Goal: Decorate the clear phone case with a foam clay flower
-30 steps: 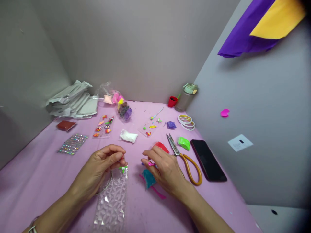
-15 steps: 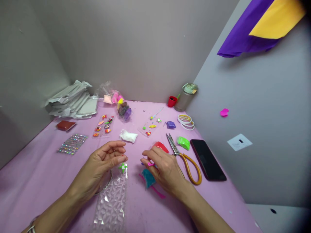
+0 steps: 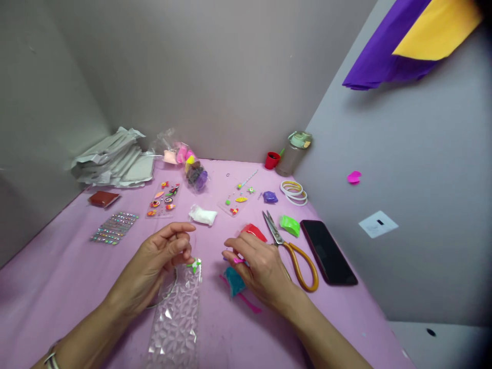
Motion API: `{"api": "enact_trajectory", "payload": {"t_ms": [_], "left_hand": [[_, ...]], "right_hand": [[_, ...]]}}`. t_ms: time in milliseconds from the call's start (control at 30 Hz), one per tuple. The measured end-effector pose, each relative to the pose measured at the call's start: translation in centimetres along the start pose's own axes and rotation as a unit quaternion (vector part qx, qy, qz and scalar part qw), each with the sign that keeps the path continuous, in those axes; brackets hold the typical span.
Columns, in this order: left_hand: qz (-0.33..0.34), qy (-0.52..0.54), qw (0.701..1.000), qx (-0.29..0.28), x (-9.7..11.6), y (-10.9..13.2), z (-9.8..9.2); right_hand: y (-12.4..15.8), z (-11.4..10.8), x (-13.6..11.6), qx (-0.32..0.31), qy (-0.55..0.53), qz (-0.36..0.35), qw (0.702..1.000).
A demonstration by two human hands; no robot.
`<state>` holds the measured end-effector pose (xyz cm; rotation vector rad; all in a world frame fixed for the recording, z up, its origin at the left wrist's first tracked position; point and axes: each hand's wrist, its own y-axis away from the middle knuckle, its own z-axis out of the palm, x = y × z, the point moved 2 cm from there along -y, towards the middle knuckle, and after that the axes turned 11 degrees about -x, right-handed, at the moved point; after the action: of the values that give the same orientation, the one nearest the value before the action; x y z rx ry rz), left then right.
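There are 2 hands [image 3: 154, 261], 1 pair of scissors [image 3: 273, 230], 1 smartphone [image 3: 328, 252], 1 clear faceted phone case [image 3: 175, 320], 1 red cup [image 3: 272, 160], 1 bottle [image 3: 294, 156], 1 rhinestone sheet [image 3: 114, 228], 2 clear sheets of craft pieces [image 3: 163, 200] and 5 packets of coloured clay [image 3: 202, 215].

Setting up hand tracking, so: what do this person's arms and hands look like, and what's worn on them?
The left hand and right hand are bare, without gloves; the forearms show no sleeves. A thin metallic bracelet circles the left wrist.

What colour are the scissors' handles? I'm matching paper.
The scissors' handles are golden orange, best seen in the head view.
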<state>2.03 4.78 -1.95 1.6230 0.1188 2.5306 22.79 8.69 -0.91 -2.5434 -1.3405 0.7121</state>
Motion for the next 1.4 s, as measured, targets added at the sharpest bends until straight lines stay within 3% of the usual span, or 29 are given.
{"api": "enact_trajectory", "payload": {"t_ms": [967,1267,1400], "left_hand": [[0.01,-0.013,1.0,-0.012,0.1,0.0,0.2],[0.011,-0.021,1.0,0.0,0.1,0.1,0.5],[0.011,-0.013,1.0,0.001,0.0,0.2,0.6]], "right_hand": [[0.0,-0.1,-0.7,0.002,-0.005,-0.017,1.0],[0.0,0.3,-1.5,-0.07,-0.204,0.024,0.976],[0.1,0.5,-1.9,-0.088,-0.232,0.036,0.968]]}}
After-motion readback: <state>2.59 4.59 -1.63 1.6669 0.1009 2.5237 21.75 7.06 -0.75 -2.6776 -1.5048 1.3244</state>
